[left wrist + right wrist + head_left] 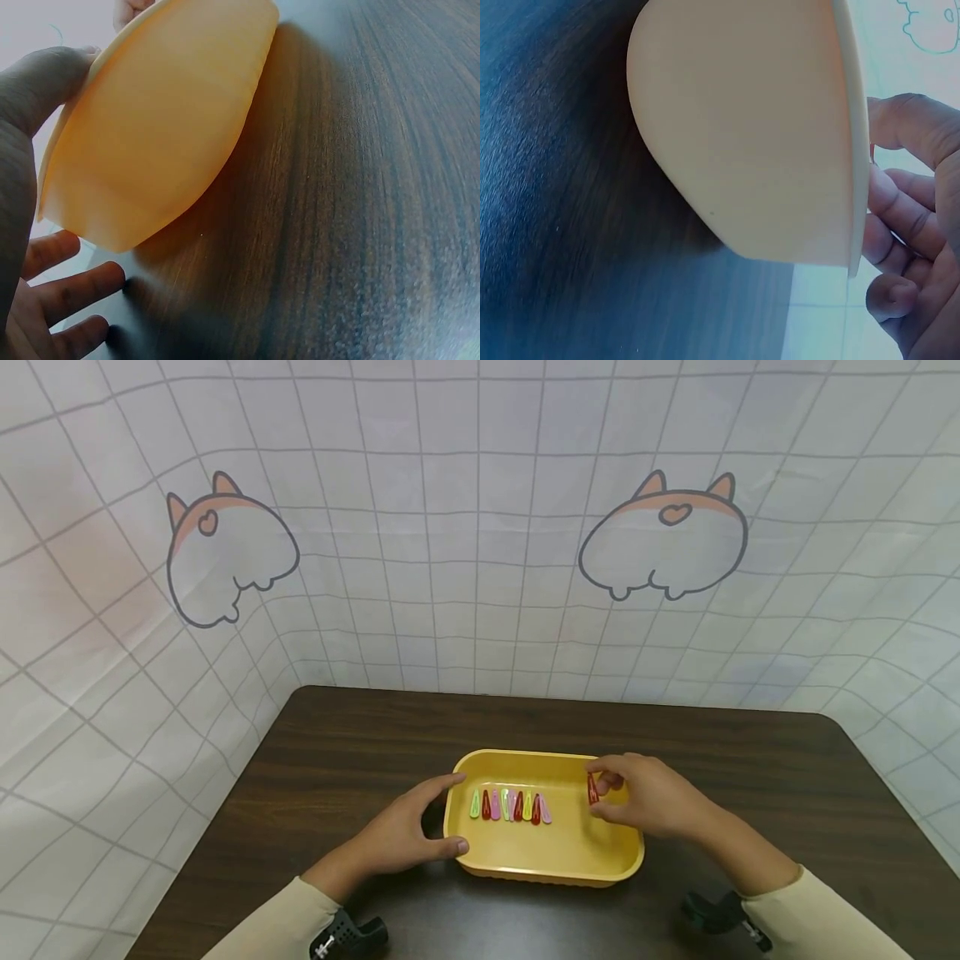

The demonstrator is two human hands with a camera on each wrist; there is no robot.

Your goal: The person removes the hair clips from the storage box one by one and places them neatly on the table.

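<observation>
Head view.
Tray (525, 847), yellow, one: on the tabletop (360, 768), patterned cloth (480, 593) behind.
Clips (519, 806), nine in a row: green, red, pink and yellow, side by side on the tray floor, left of its middle, long axes running near to far.
Red clip (592, 787), one: over the tray's right part, well apart from the row; contact with the floor cannot be told.
Right hand (652, 797): pinches the red clip between thumb and fingers.
Left hand (397, 835): spread about the tray's left end, thumb and forefinger at the rim, neither clenched nor holding a clip.
Step in hand, as judged: one clip handled singly while the left hand steadies the tray; lifting or laying down, cannot tell.
Next move, as judged: calls for a tray kept still and a fine pinch; should the red clip be meant for the row, a pass leftward and a careful lowering beside the pink end clip, without nudging it.

Left wrist view.
Tray's outer wall, thumb at the rim; three fingers extended below, loose.

Right wrist view.
Tray's outer wall; fingers gathered just beyond the rim, a sliver of red between them; the clips' row hidden.
</observation>
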